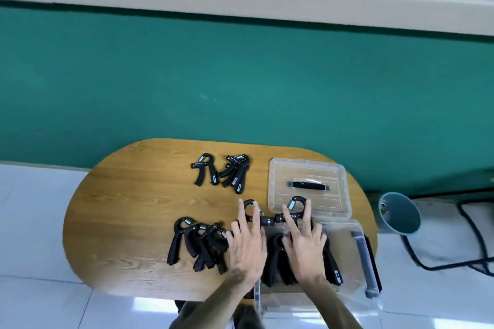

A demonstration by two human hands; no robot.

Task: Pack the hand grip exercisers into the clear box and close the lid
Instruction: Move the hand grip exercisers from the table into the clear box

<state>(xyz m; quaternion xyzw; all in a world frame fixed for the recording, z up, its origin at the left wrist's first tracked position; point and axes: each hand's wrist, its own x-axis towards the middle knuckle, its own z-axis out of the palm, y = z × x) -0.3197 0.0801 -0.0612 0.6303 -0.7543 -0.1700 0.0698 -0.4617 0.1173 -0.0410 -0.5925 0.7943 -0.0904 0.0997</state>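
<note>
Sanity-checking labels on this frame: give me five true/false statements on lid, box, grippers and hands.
1. The lid is closed on the clear box. False: it lies flat on the table, beyond the open box.
2. Some exercisers already lie inside the clear box. True.
3. The table holds no more exercisers outside the box. False: a far pile and a near-left pile remain.
4. Both hands are empty. False: the left hand and the right hand each grip one exerciser.
5. The lid has a black handle. True.
</note>
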